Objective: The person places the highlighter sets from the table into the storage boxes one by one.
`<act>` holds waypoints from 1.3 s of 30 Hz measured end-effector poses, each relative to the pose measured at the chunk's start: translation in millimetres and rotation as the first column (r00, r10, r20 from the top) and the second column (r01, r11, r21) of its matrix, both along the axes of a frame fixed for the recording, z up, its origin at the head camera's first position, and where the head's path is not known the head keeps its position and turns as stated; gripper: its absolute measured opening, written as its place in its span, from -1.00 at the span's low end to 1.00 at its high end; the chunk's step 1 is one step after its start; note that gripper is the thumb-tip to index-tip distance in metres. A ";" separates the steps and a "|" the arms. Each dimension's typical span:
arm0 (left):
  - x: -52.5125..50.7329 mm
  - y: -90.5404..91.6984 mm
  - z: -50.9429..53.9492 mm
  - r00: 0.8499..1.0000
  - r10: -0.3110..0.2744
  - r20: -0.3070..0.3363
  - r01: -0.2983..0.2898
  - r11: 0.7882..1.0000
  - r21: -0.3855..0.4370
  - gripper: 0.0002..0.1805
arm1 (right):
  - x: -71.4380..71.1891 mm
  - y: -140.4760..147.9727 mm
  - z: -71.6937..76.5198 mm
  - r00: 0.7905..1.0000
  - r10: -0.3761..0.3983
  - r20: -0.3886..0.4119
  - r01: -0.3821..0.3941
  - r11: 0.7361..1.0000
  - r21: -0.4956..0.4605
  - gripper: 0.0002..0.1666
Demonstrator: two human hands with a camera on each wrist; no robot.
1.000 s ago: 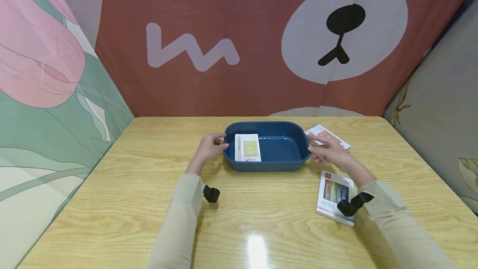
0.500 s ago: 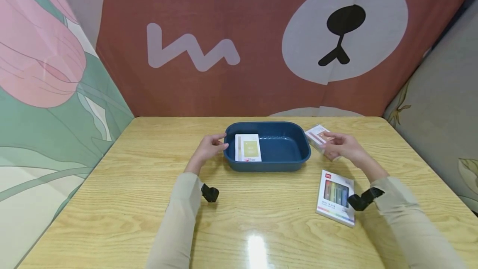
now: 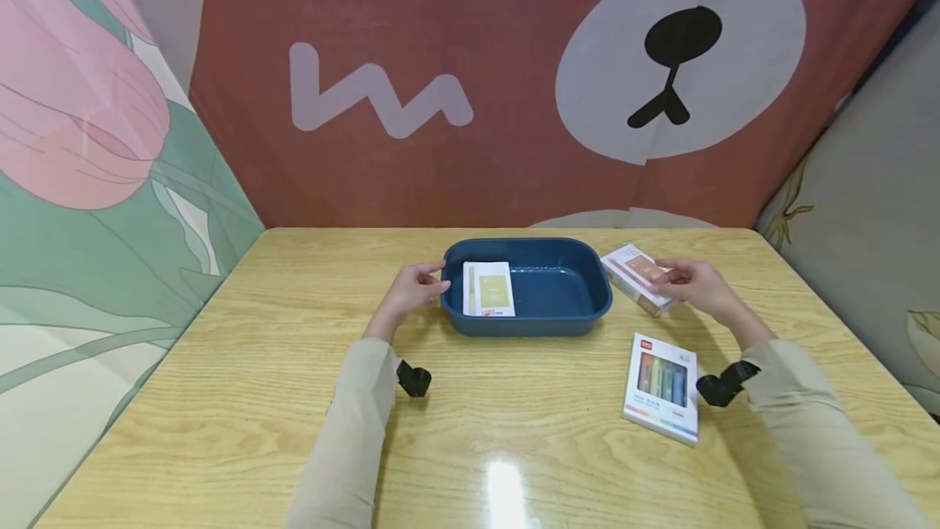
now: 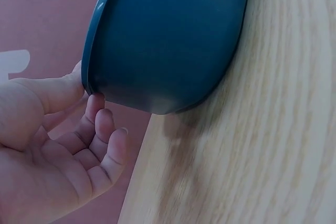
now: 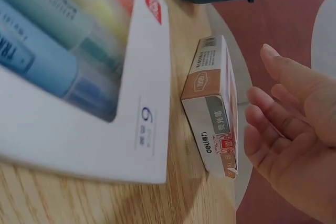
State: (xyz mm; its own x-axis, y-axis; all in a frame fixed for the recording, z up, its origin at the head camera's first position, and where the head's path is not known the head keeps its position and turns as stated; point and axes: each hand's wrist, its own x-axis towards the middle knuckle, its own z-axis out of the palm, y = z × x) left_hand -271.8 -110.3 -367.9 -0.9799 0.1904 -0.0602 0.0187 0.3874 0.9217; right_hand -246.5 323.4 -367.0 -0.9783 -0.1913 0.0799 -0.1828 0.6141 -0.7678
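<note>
Left fingers [image 4: 105, 123] pinch bin [image 3: 525, 326]; right fingers [image 5: 269, 129] loose, box [image 5: 210, 111] just beside them. Off-centre contact could skid it away.

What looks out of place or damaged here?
Nothing looks spilled or plainly damaged. The orange-panelled box and marker pack lie askew outside the blue bin, while the yellow-panelled box sits nearly square inside.

The head view is bright and even, with white glare on the desk [image 3: 220, 423] at bottom centre and soft shadow beside the right sleeve [image 3: 822, 423], lower right. Both wrist views look dimmer; in the right one, the marker pack [image 5: 134, 103] blurs at upper left, while the small box's [image 5: 210, 103] larger print reads clearly.
</note>
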 end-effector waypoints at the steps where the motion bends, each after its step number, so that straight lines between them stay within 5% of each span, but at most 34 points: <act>1: 0.4 0.2 0.5 1.000 0.003 -0.001 -0.003 1.000 -0.001 -0.51 | -0.3 -0.4 -0.5 1.000 -0.006 -0.012 0.006 1.000 0.022 -0.36; 15: 2.6 1.2 1.6 1.000 0.018 0.009 -0.018 0.999 -0.036 -0.51 | -2.4 1.9 -8.3 0.990 -0.127 -0.057 0.138 0.949 0.282 -0.16; 22: 2.8 1.4 2.3 0.998 0.050 0.032 -0.049 0.998 -0.039 -0.52 | -0.9 3.8 -13.8 0.987 -0.151 0.049 0.129 0.943 0.308 -0.02; 39: 2.5 4.0 6.5 0.994 0.075 0.082 -0.073 0.997 -0.021 -0.52 | -3.5 5.3 -21.9 0.973 -0.195 0.122 0.156 0.951 0.268 0.04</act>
State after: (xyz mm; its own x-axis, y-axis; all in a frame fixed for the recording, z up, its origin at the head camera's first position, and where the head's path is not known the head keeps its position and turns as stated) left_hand -269.3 -106.3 -361.4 -0.9827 0.1158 -0.1443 -0.0866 0.4018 0.9116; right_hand -250.1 328.7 -388.9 -0.9955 -0.0108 -0.0943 0.0473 0.8051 -0.5912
